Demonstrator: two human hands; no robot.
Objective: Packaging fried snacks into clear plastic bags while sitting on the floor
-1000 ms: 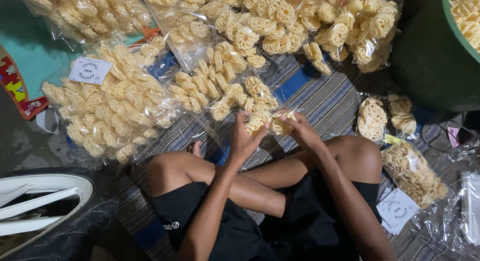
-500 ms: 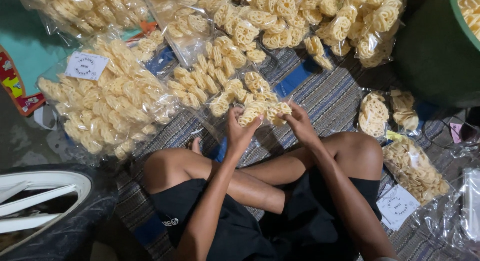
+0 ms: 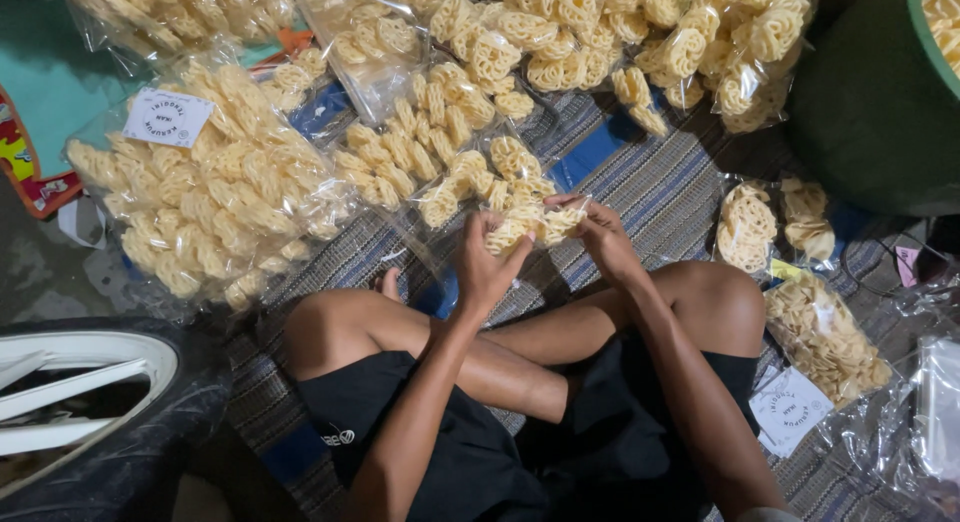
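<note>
While the person sits cross-legged on a striped woven mat (image 3: 650,197), both hands meet at the centre of the frame over a small clear bag of yellow lattice crackers (image 3: 525,225). The left hand (image 3: 487,267) is clamped on the bag's lower left end, fingers curled around it. The right hand (image 3: 604,237) pinches the bag's right end between thumb and fingertips. The bag hangs just above the mat, in front of the person's knees and touching nothing else that can be made out. A big filled bag with a white label (image 3: 210,192) lies at the left of the frame, and more filled bags (image 3: 600,37) crowd the top. A green tub (image 3: 870,112) stands at the upper right. Two small cracker bags (image 3: 770,227) lie just right of the right knee, with a longer bag (image 3: 825,337) below them.
</note>
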